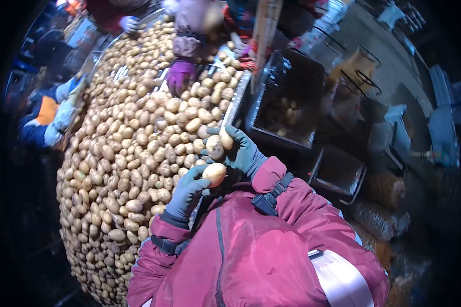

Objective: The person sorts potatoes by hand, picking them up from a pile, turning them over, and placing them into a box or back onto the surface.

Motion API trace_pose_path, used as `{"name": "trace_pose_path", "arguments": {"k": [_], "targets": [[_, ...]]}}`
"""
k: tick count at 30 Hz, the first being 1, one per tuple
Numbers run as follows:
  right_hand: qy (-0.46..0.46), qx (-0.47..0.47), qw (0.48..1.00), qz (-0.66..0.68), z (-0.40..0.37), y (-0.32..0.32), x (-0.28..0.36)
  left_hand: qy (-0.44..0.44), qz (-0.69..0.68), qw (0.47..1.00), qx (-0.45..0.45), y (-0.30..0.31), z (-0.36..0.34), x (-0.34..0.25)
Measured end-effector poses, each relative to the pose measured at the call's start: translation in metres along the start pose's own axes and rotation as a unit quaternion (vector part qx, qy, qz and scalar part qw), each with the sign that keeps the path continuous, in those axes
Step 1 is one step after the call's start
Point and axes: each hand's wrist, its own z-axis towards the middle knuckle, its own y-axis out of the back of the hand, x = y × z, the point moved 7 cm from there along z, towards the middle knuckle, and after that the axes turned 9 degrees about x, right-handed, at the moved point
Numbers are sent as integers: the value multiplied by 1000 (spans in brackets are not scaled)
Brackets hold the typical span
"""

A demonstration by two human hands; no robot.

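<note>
My left hand (187, 193), in a grey-green glove, grips a pale oval potato (214, 174) between thumb and fingers. Just above and to the right, my right hand (242, 152), gloved alike, has its fingers curled round two potatoes side by side, a browner one (214, 147) and a paler one (226, 137). The two hands are close together over the near right edge of a large heap of potatoes (133, 176). Part of the right hand's fingers is hidden behind the potatoes.
Across the heap, a co-worker's purple-gloved hand (180, 77) touches the potatoes. More workers' sleeves and hands are at the left and top. A metal rim (236, 100) borders the heap. Right of it stand a dark bin (312, 117) with potatoes, a smaller tray (338, 171) and a crate (389, 138).
</note>
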Motion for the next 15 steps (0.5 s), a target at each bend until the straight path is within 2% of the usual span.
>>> {"name": "trace_pose_path", "arguments": {"k": [2, 4, 5, 6, 7, 8, 10, 11, 12, 14, 15], "targets": [[12, -34, 999, 12, -32, 38, 15, 25, -71, 995, 62, -1, 6, 20], [40, 0, 999, -11, -72, 42, 36, 40, -83, 990, 105, -14, 7, 15], [81, -26, 972, -218, -94, 48, 56, 32, -72, 989, 122, -19, 6, 9], [114, -51, 900, -417, -118, 51, 74, 33, -71, 988, 131, -24, 7, 10], [165, -122, 947, -249, -148, 82, 87, 14, -98, 987, 126, -26, 8, 11], [209, -184, 958, -71, -180, 112, 96, -7, -125, 985, 117, -25, 8, 11], [235, -167, 952, -103, -238, 116, 129, 6, -114, 985, 126, -16, 13, 25], [244, -175, 949, -101, -266, 112, 142, 11, -162, 978, 135, -14, 16, 34], [292, -240, 924, -57, -299, 126, 155, 12, -209, 968, 138, -9, 17, 42], [336, -356, 869, -76, -367, 161, 182, -10, -54, 992, 114, 8, 24, 50], [268, -333, 891, -155, -395, 197, 204, -43, -211, 972, 90, -21, 0, 0]]}}
